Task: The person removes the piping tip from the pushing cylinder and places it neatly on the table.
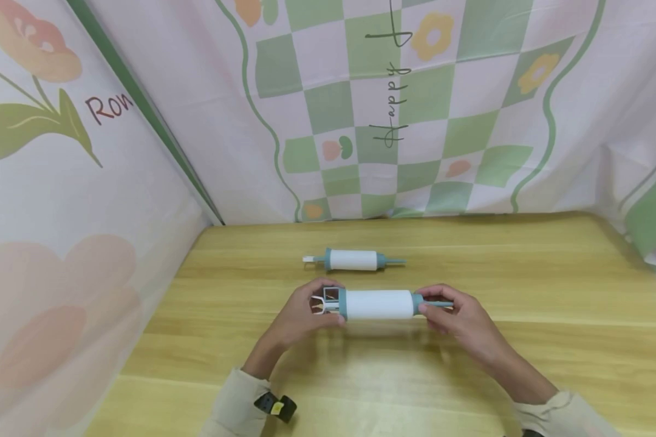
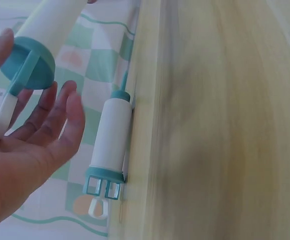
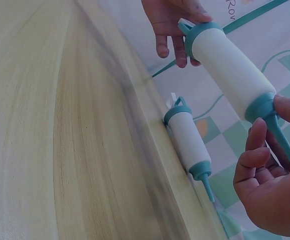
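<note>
A large icing syringe (image 1: 379, 304), with a white barrel and teal end caps, is held lengthwise between both hands. My left hand (image 1: 304, 312) holds its handle end, thumb and fingers on opposite sides of the teal collar (image 1: 342, 303). At the nozzle end, my right hand (image 1: 459, 312) pinches the teal cap with thumb and fingers, the thin nozzle (image 3: 283, 141) running along the palm. Behind it lies a smaller syringe (image 1: 353, 260) of the same colours, its white pull ring (image 2: 98, 208) pointing left and its nozzle right.
The wooden table (image 1: 197, 346) reaches back to a curtain (image 1: 415, 121) with green checks and flowers. Another printed cloth (image 1: 60, 212) hangs along the left side. A black strap (image 1: 276, 405) is on the left sleeve.
</note>
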`<state>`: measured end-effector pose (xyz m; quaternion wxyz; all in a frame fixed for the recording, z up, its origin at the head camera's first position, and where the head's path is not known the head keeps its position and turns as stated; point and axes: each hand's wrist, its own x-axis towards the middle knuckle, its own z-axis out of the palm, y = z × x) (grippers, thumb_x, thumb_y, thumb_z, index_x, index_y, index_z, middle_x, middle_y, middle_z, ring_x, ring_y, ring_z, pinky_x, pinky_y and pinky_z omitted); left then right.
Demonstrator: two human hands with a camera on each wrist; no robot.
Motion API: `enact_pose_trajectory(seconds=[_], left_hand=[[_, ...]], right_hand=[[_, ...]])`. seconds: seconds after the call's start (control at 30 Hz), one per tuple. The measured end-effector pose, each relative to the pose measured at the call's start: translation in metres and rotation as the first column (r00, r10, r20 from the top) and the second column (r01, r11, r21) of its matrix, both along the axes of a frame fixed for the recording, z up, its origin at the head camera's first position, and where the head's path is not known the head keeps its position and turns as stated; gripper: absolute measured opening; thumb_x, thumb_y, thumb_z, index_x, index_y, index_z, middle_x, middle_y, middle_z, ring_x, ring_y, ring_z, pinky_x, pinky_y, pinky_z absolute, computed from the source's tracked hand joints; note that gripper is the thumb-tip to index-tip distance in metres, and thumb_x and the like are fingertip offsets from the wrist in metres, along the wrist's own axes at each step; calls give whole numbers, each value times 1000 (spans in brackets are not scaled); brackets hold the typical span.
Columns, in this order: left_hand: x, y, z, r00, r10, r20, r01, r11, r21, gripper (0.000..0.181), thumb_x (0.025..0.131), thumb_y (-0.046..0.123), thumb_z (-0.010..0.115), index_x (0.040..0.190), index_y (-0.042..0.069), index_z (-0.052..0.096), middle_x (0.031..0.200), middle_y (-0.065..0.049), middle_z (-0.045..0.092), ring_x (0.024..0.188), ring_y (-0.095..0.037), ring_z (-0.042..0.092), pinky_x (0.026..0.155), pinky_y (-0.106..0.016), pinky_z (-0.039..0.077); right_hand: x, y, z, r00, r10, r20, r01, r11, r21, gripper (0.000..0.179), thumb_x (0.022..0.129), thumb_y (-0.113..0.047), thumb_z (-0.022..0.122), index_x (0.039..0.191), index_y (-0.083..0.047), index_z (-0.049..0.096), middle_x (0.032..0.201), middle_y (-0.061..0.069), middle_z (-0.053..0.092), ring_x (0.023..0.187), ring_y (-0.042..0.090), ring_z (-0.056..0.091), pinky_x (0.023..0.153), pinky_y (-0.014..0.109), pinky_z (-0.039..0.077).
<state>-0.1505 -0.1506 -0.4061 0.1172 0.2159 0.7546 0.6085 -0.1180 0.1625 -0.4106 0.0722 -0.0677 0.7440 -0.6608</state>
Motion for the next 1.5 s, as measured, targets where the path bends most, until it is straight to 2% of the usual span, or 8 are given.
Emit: enact_pose_trajectory(seconds=[0.27,0.5,0.7,0.87,1.0,1.3,1.5], left_hand=[[4,3,-2,999,16,47,-18,999,35,51,81,6,80,128,7,59,112,-14,59,91,-25,58,73,-32,54],[4,8,-7,996,92,7,-93,995,23,48,79,8,81,123,8,62,115,-16,61,91,-23,58,76,-32,51],[7,11,-6,994,104,23,-105,993,60,49,80,7,81,124,9,61,113,-19,58,91,-26,60,73,-36,56],[7,13,-7,994,105,-26,-104,994,37,50,79,10,82,124,9,61,108,-16,59,86,-24,60,69,-32,55],[7,13,-8,991,113,-66,-113,994,8,50,78,13,83,123,12,62,105,-11,60,83,-23,58,66,-30,53],[6,12,-11,983,124,-133,-128,992,-17,46,77,18,81,118,14,62,101,-5,61,85,-32,56,67,-29,48],[6,12,-9,985,121,-126,-124,992,-16,46,76,16,82,117,12,63,99,-6,60,83,-30,56,66,-28,49]], right_hand=[[2,-1,0,1000,5,-20,-5,1000,-9,36,98,-15,66,125,8,57,116,19,55,85,21,62,69,29,54],[2,-3,-2,999,2,-43,-3,1000,-20,36,99,-14,64,126,8,56,117,19,54,89,24,62,72,29,56],[1,-7,-3,999,-9,-34,9,1000,5,39,105,-24,54,130,6,53,111,18,55,84,23,62,68,29,54],[0,-9,-1,997,-70,16,69,996,51,41,106,-29,51,126,6,56,95,15,63,76,21,61,64,30,53],[0,-10,0,997,-74,36,72,996,52,39,105,-29,55,119,7,58,88,15,64,73,18,59,61,28,52],[1,-13,0,998,-61,-7,61,998,27,34,104,-25,57,116,7,58,90,17,63,77,24,61,67,30,56],[3,-15,-2,995,-83,-47,85,996,34,31,103,-21,58,114,7,59,89,18,63,74,20,60,64,29,55]])
